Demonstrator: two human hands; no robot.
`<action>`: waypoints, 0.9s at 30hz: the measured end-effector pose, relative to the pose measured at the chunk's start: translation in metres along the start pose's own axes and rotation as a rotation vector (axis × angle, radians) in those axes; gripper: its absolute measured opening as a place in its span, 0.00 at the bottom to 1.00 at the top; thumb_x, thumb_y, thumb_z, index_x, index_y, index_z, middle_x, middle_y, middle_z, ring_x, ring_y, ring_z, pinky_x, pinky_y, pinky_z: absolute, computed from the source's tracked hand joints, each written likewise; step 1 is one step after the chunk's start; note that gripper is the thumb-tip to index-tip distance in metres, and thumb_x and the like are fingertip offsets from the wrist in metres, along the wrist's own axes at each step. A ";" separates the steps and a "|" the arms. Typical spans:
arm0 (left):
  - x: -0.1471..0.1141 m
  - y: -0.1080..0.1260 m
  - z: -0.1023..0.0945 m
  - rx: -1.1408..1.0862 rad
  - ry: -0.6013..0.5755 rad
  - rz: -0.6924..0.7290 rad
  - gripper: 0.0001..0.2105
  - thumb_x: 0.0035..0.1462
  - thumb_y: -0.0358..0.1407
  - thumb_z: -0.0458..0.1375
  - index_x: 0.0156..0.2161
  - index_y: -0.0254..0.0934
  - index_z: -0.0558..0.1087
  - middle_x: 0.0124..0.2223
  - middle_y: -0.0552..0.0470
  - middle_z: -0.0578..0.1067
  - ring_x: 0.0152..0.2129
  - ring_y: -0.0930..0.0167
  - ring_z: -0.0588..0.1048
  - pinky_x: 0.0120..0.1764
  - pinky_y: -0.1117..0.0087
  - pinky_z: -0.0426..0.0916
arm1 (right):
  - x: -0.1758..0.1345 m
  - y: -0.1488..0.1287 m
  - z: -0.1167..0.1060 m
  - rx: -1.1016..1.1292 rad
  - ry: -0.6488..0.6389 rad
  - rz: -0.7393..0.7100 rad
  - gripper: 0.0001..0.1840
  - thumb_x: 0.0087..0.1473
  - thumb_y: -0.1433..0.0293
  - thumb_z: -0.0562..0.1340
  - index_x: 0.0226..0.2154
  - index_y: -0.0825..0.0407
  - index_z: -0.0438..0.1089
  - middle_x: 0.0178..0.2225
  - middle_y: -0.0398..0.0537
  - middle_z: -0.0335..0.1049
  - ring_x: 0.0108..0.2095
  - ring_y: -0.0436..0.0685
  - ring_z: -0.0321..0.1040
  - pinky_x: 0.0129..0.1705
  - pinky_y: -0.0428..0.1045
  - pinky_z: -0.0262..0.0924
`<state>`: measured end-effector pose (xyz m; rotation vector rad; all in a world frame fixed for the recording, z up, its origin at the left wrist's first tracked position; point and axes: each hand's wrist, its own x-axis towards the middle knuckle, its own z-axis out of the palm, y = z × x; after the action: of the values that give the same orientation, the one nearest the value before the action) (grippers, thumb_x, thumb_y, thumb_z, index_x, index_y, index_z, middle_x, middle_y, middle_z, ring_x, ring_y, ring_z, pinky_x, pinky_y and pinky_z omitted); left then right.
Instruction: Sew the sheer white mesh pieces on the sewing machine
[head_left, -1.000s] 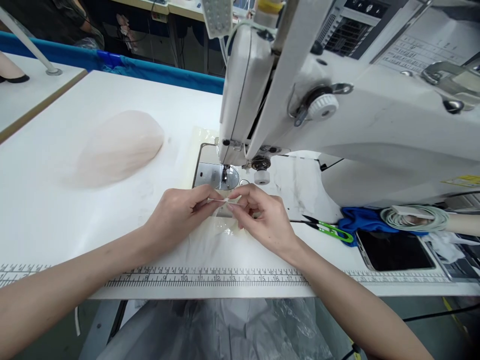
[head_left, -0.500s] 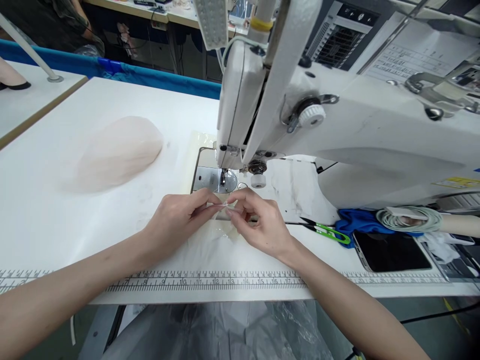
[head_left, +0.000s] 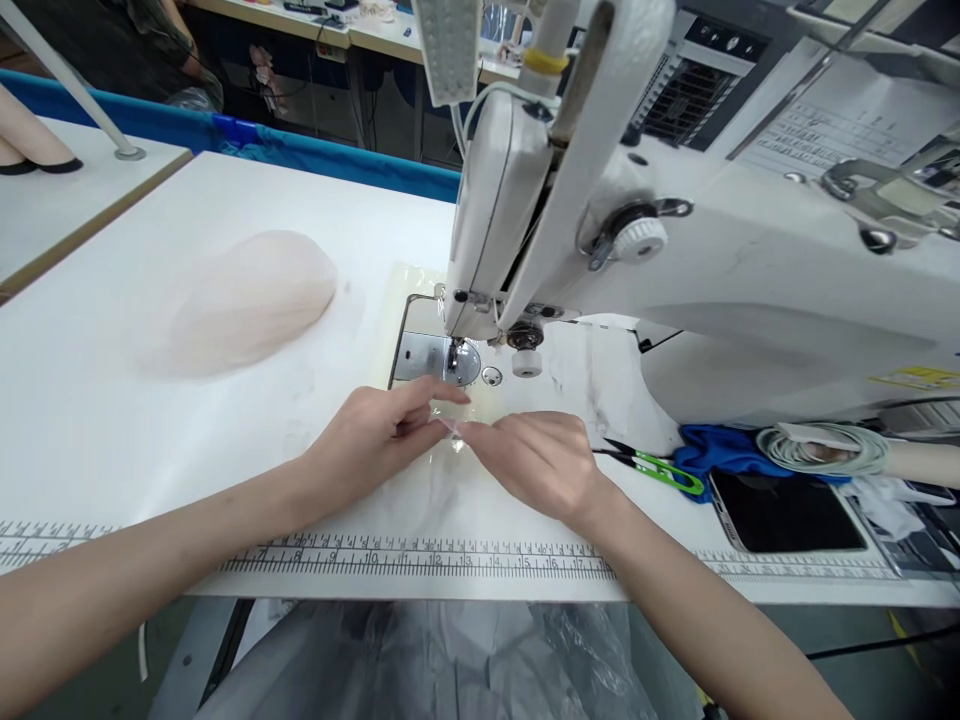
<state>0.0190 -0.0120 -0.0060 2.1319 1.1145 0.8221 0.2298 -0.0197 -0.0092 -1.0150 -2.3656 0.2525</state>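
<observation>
In front of the sewing machine (head_left: 499,190), my two hands meet over the table edge of its metal needle plate (head_left: 421,356). My left hand (head_left: 367,435) pinches a tiny pale pink piece of thin material (head_left: 448,424), its index finger stretched out above it. From the other side, my right hand (head_left: 540,460) closes thumb and fingers at the piece's right end, knuckles up. Most of the piece is hidden by the fingers. The presser foot (head_left: 453,356) is just beyond the hands, apart from them.
A sheer beige oval of fabric (head_left: 255,300) lies left on the white table (head_left: 150,440). At right are green-handled thread snips (head_left: 667,475), a blue cloth (head_left: 705,455), a phone (head_left: 787,510) and a coiled pale cord (head_left: 821,448). A ruler strip (head_left: 405,558) runs along the front edge.
My right hand has turned palm down, its fingers folding in at the piece. My left index finger has lifted off and extended. The view has shifted slightly.
</observation>
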 end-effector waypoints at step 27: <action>-0.011 -0.013 0.009 0.920 -0.006 0.423 0.15 0.68 0.32 0.47 0.54 0.33 0.70 0.58 0.50 0.73 0.49 0.64 0.71 0.50 0.56 0.58 | 0.024 0.022 0.022 0.090 0.044 0.512 0.06 0.58 0.66 0.63 0.34 0.49 0.75 0.31 0.44 0.69 0.31 0.53 0.64 0.40 0.52 0.59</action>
<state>0.0142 -0.0175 -0.0237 3.2067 1.1867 0.5010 0.2174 0.0131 -0.0262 -1.5502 -1.9982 0.5125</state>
